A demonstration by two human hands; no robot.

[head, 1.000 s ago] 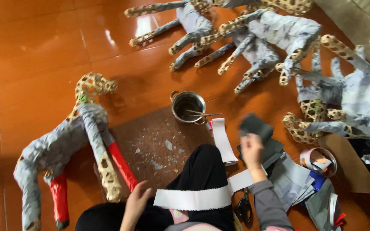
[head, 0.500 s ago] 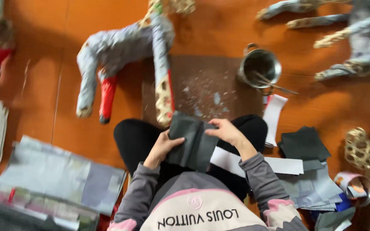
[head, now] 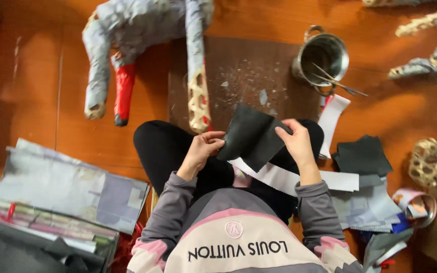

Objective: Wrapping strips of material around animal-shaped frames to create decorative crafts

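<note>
Both hands, left hand (head: 202, 147) and right hand (head: 295, 142), pinch a dark, matte, bent paper sheet (head: 251, 135). Beyond the right hand, a metal pot (head: 323, 56) holds thin sticks (head: 336, 80).

- A handicraft workshop set up on a polished orange-brown floor (head: 41, 76); the person sits cross-legged there.
- At upper left lies a half-covered animal figure (head: 137, 30), woven frame showing at one leg, paper pasted over the rest.
- More such figures (head: 431, 45) lie at upper right.
- A metal pot (head: 322, 55) with a tool in it stands at top, beside a paste-spattered dark mat (head: 244, 76).
- Paper stacks (head: 61, 187) at lower left, cut sheets and scraps (head: 365, 202) at right.
</note>
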